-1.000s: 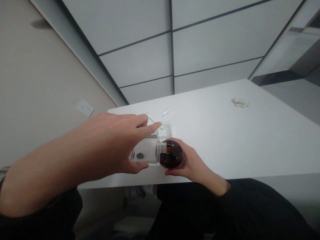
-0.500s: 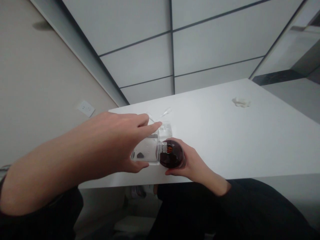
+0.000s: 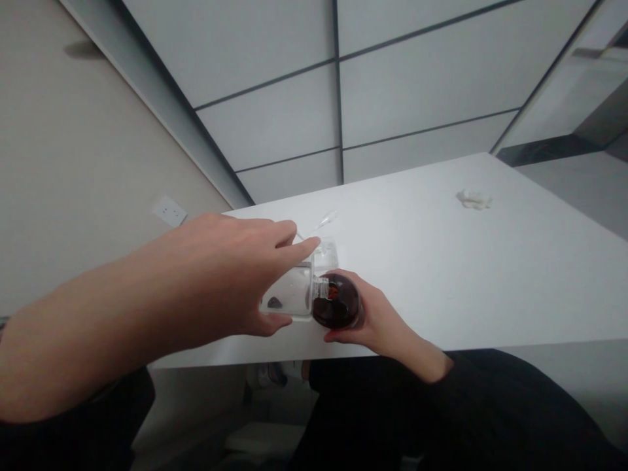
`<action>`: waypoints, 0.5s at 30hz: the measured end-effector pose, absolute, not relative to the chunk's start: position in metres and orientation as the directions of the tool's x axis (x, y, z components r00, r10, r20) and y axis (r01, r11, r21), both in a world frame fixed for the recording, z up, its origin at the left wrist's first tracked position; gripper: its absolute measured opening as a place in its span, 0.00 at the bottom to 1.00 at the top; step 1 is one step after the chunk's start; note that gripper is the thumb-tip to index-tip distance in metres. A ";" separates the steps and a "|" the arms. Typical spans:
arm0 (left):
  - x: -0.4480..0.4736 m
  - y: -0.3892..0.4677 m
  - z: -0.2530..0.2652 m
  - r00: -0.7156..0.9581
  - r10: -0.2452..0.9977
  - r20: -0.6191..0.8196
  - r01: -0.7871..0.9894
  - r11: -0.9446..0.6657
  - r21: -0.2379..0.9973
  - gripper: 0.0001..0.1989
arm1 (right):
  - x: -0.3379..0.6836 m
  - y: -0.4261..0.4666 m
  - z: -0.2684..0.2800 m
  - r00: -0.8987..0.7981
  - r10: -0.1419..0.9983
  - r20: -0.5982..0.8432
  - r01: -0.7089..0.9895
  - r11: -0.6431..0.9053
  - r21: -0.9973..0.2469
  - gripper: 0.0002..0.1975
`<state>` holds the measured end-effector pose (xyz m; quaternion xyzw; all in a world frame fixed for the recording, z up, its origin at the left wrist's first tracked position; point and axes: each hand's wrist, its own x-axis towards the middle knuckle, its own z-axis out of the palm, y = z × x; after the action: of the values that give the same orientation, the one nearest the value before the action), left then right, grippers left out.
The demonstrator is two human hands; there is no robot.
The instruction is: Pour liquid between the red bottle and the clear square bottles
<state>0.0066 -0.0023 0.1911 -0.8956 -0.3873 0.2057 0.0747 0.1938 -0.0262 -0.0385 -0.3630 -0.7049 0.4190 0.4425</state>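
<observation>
My left hand [image 3: 255,275] is closed round a clear glass bottle [image 3: 294,294], which lies tipped on its side with its threaded neck pointing right. That neck reaches over the mouth of a dark brown bottle [image 3: 338,314], and an orange-brown spot shows in the opening. From the right side, my right hand [image 3: 370,314] wraps round the brown bottle. Just behind the two bottles stands a small clear container [image 3: 325,255], partly hidden by my left fingers. Beyond it a clear dropper-like piece [image 3: 326,219] lies on the table.
A crumpled white tissue [image 3: 474,199] lies toward the back right of the white table [image 3: 432,281]. Panelled doors [image 3: 407,98] rise behind the table. A wall socket [image 3: 169,210] is on the left wall.
My left hand and the clear bottle have shifted very slightly to the right. My right hand and the brown bottle look nearly still.
</observation>
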 end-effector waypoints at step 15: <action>0.013 -0.004 0.192 0.603 0.739 -0.301 0.632 -0.672 -0.385 0.34 | 0.194 -0.025 -0.038 -0.352 0.880 0.320 0.113 0.380 -0.918 0.41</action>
<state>0.0132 -0.0044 0.1921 -0.8871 -0.3866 0.2219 0.1201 0.1938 -0.0248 -0.0378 -0.3541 -0.7008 0.4299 0.4458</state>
